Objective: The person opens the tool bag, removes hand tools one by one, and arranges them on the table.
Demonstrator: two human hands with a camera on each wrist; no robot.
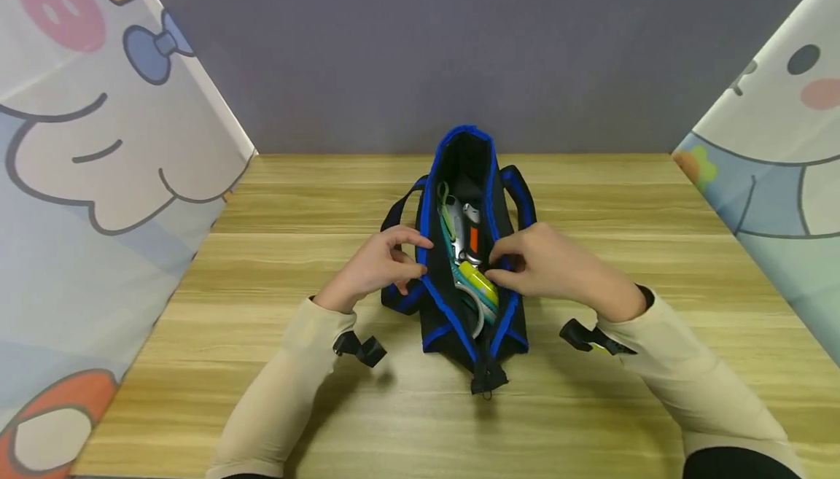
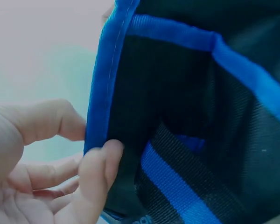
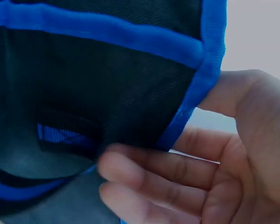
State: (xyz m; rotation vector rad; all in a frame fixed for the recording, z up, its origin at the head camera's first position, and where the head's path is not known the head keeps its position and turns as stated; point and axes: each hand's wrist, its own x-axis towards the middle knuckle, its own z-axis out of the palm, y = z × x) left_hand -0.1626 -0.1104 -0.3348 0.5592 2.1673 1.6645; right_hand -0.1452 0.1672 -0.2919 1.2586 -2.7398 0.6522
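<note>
A black tool bag [image 1: 432, 315] with blue trim stands unzipped on the table. My left hand [image 1: 377, 267] pinches its left rim between thumb and finger; the left wrist view shows the blue edging [image 2: 100, 98] in that pinch. On the opposite side, my right hand [image 1: 551, 264] grips the right rim, with the thumb inside and fingers on the outer wall in the right wrist view. Inside the bag lie a yellow cylinder [image 1: 477, 282], a silver metal tool [image 1: 456, 220], a black tool with an orange patch [image 1: 474, 240] and a pale curved piece [image 1: 477, 311].
One webbing handle [image 1: 395, 211] loops out at the bag's left, another handle [image 1: 522, 191] at its right. A zipper end tab [image 1: 487, 377] hangs toward me. Beneath is a wood-grain table [image 1: 295, 195], with a grey wall [image 1: 420, 49] behind and cartoon-printed panels at both sides.
</note>
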